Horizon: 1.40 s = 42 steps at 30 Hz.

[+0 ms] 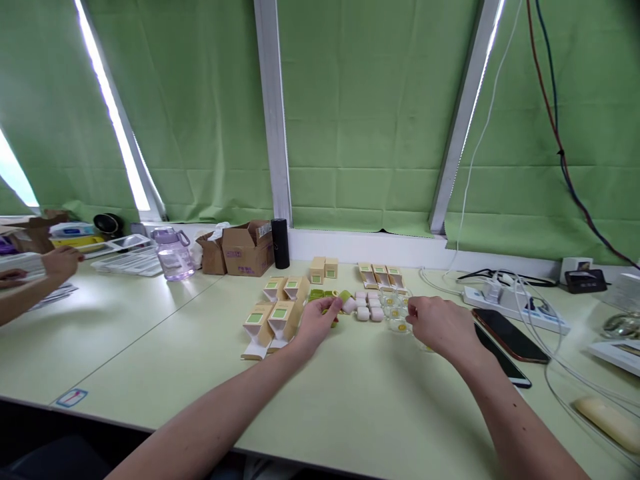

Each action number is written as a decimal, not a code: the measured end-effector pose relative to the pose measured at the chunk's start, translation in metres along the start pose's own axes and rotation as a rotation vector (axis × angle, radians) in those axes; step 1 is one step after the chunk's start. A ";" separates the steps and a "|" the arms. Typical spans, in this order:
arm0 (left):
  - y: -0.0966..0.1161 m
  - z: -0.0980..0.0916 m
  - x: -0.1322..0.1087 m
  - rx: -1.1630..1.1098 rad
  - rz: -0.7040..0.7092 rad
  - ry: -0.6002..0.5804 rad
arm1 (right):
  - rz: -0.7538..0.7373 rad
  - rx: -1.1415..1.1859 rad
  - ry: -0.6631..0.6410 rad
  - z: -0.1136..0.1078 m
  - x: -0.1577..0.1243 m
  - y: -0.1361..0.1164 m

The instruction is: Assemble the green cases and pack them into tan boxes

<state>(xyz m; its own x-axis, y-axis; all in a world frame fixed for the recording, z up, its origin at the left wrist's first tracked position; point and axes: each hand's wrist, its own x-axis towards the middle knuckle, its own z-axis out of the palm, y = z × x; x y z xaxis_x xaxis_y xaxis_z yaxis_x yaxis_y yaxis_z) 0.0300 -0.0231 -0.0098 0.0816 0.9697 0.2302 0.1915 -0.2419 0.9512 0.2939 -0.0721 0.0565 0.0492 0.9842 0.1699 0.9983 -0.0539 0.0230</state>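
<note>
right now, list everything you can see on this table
small cartons: about nine, tan with green labels, mid-table in three groups
pink pieces: several, pink, between the hands
green pieces: a few, green, left of the pink ones
clear cups: several, clear, by the right hand
cardboard boxes: two, brown, back of table
bottle: one, pale purple, back left
cylinder: one, black, beside the boxes
power strip: one, white, right side
phones: two, dark, far right
table: one, pale green
another person's hand: one, far left
left hand: fingertips at the pink pieces
right hand: fingers curled at the clear cups
</note>
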 end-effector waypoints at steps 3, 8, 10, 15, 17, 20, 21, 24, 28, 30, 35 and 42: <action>0.003 0.000 -0.001 -0.014 0.017 0.003 | -0.012 -0.037 -0.042 0.003 -0.003 0.001; 0.007 0.000 -0.003 -0.011 0.022 0.009 | -0.036 -0.098 -0.139 0.011 -0.004 0.000; 0.006 0.000 -0.003 -0.006 0.027 0.011 | -0.050 -0.101 -0.170 0.012 -0.003 -0.001; 0.003 0.000 -0.001 0.004 0.044 0.022 | -0.138 -0.065 -0.123 0.011 -0.011 -0.020; 0.002 0.000 0.000 0.004 0.045 0.027 | -0.183 -0.042 -0.102 0.010 -0.017 -0.037; 0.004 0.001 0.000 -0.005 0.050 0.036 | -0.292 -0.003 -0.058 0.014 -0.023 -0.064; 0.004 0.001 0.000 -0.009 0.053 0.040 | -0.330 0.011 -0.033 0.018 -0.023 -0.072; 0.006 0.002 0.000 -0.016 0.048 0.051 | -0.434 0.084 0.029 0.034 -0.021 -0.084; 0.004 0.001 0.001 -0.032 0.052 0.067 | -0.472 0.359 0.126 0.052 -0.013 -0.075; 0.003 0.001 0.002 -0.048 0.057 0.083 | -0.471 0.530 0.220 0.055 -0.009 -0.065; 0.000 0.001 0.003 -0.049 0.069 0.104 | -0.376 0.815 0.261 0.066 0.000 -0.048; -0.001 0.003 0.004 -0.098 0.059 0.102 | -0.285 1.071 0.075 0.105 0.008 -0.059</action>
<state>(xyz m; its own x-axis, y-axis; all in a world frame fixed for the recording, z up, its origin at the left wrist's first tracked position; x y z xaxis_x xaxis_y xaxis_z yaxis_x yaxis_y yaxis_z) 0.0328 -0.0191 -0.0105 -0.0105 0.9534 0.3017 0.0922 -0.2995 0.9496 0.2392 -0.0429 -0.0466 -0.1525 0.9226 0.3542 0.4855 0.3821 -0.7863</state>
